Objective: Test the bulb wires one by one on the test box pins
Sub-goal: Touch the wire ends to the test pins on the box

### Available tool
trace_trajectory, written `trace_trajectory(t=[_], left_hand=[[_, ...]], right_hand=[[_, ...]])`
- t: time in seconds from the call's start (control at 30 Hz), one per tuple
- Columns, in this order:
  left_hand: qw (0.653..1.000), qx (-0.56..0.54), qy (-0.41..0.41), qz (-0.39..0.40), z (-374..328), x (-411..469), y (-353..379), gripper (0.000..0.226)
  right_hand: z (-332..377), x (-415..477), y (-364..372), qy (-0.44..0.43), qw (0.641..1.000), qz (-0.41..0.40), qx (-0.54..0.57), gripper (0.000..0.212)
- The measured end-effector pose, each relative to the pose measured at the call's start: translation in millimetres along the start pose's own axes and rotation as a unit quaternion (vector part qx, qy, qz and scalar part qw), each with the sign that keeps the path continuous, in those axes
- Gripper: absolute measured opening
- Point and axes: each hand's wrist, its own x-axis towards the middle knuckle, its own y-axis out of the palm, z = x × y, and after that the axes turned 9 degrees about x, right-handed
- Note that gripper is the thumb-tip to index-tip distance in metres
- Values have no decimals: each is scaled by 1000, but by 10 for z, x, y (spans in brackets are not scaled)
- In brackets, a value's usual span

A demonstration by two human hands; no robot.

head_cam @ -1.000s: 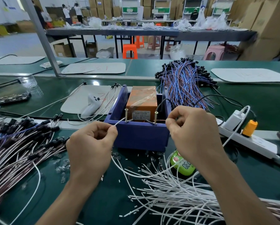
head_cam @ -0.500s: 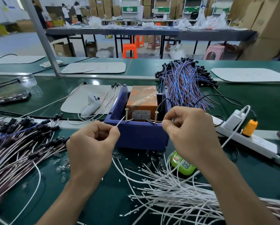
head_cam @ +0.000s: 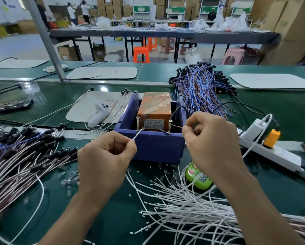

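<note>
test box (head_cam: 154,147) near green timer (head_cam: 199,180)

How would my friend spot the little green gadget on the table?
Find the blue box mid-table. Just in front of its right corner, under the right hand, lies the gadget among white wires. Nothing else nearby is lime green with a pink button and digits.

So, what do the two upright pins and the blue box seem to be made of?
The left pin and right pin look like brass-coloured metal screws: shiny, with threaded shafts and flat heads. The blue box seems painted wood or thick plastic; its walls are thick, smooth and evenly coloured, so I cannot tell which.
</note>
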Motion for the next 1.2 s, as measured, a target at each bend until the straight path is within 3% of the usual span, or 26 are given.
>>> trace_trajectory(t=[0.13,0.37,0.57,0.7,0.87,0.97,1.03,1.1,1.13,1.2], left_hand=[[997,49,-29,-42,70,51,9,18],[995,42,-41,-79,53,58,-33,4],[997,29,-14,-75,-21,-161,-52,7],[997,-50,-20,-61,-51,-170,-80,8],[957,-247,-139,-60,-104,-63,-129,24],[932,-309,-183,-48,-71,-16,-143,15],[918,-352,-180,-21,-44,-18,-165,18],[922,-356,-147,33,-46,-58,-173,21],[934,-331,-117,69,-59,-101,-164,18],[947,-270,-42,168,-125,-208,-123,17]], right_hand=[[42,-34,24,-21,1000,18,0,18],[107,-33,-46,-29,996,67,49,20],[247,-80,-87,-2,979,182,90,21],[407,-219,30,6,968,248,33,20],[635,-516,250,-2,932,363,19,57],[659,-602,382,16,910,411,56,35],[625,-577,426,32,924,370,94,18],[584,-500,402,87,923,308,213,24],[578,-445,363,123,902,280,306,29],[560,-334,250,185,820,215,497,35]])
